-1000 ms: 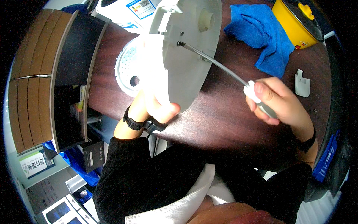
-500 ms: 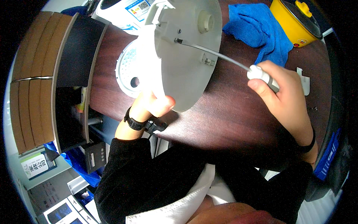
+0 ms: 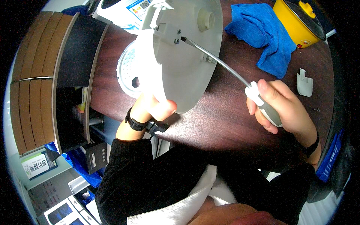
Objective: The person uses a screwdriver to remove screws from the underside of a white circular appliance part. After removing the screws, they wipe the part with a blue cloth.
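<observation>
Near its lower edge, my left hand (image 3: 159, 107) grips a large white plastic cover (image 3: 185, 80), which stands tilted up over the table. A screwdriver (image 3: 268, 110) with a white and grey handle and a long metal shaft is in my right hand (image 3: 290, 107), the fingers wrapped round the handle. Its tip points at a white bracket on the cover's inner side and appears just off the lower screw (image 3: 176, 41). An upper screw (image 3: 179, 31) sits close above that one. Part of my left hand is hidden behind the cover.
On the dark brown table (image 3: 225, 127) lie a perforated white disc (image 3: 126, 69), a blue cloth (image 3: 258, 41), a small white plastic piece (image 3: 305, 85) and tiny dark bits (image 3: 317, 110). A yellow pot (image 3: 294, 22) stands far right, a white appliance (image 3: 123, 17) far left. Shelving (image 3: 77, 52) borders the left.
My right hand has moved down and turned, and the screwdriver tip has come away from the lower screw. The cover has hardly moved in my left hand.
</observation>
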Demonstrator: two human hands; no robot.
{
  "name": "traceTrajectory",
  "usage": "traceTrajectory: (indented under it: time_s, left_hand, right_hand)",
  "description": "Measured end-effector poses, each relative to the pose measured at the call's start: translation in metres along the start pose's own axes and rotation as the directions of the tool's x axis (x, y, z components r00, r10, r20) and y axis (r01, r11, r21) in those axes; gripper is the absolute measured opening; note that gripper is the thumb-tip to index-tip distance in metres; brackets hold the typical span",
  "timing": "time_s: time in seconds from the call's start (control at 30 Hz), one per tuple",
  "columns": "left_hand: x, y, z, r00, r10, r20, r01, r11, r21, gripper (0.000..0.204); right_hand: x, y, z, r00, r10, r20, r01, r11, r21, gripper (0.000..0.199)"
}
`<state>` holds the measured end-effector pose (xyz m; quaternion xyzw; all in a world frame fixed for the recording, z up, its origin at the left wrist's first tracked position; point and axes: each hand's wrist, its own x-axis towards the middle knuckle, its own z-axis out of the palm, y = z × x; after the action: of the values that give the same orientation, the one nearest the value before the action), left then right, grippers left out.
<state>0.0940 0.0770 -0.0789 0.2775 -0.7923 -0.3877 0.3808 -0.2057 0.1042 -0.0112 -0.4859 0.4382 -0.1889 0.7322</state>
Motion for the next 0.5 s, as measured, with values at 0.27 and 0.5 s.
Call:
traceTrajectory:
  time_s: [0.27,0.5]
  left_hand:
    - [-0.002,0.0,0.003,0.997,-0.068,-0.029,0.067,0.997,-0.041,0.029]
    - [-0.002,-0.01,0.001,0.998,0.07,0.003,-0.07,0.996,0.06,0.034]
  right_hand:
    - [0.0,0.002,0.001,0.998,0.013,0.056,-0.017,0.997,0.074,0.055]
    - [0.0,0.002,0.002,0.998,0.022,0.053,-0.026,0.996,0.082,0.056]
